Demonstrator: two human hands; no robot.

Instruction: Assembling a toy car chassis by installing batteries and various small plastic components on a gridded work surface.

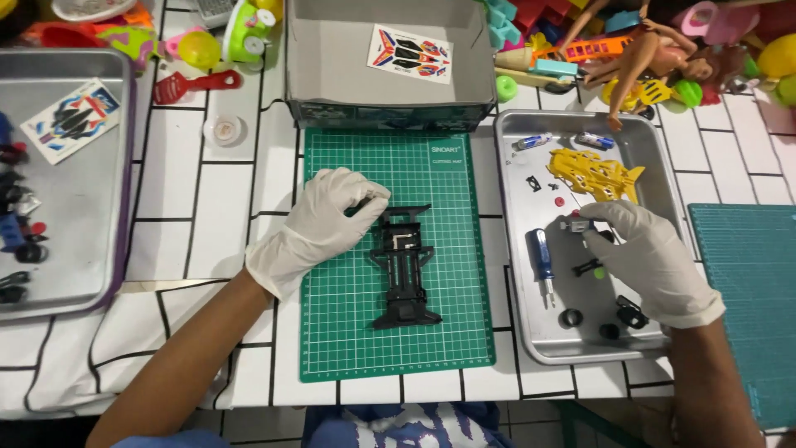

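The white-tiled table (207, 207) with black grout carried a green gridded cutting mat (348, 332) at centre and a shallow metal tray (518, 332) to its right. On the mat lay a black plastic toy-car chassis (404, 270), flat and lengthwise. The left hand (319, 224), in a white glove, rested curled against the chassis's far left corner, steadying rather than gripping it. The right hand (647, 257), also gloved, was over the tray, its grip pinched shut on a small grey-and-blue part (576, 225). A light pinch seemed best; the part looked smooth and slippery. Nearby lay a glossy yellow plastic car body (597, 174) and a blue-handled screwdriver (541, 259).
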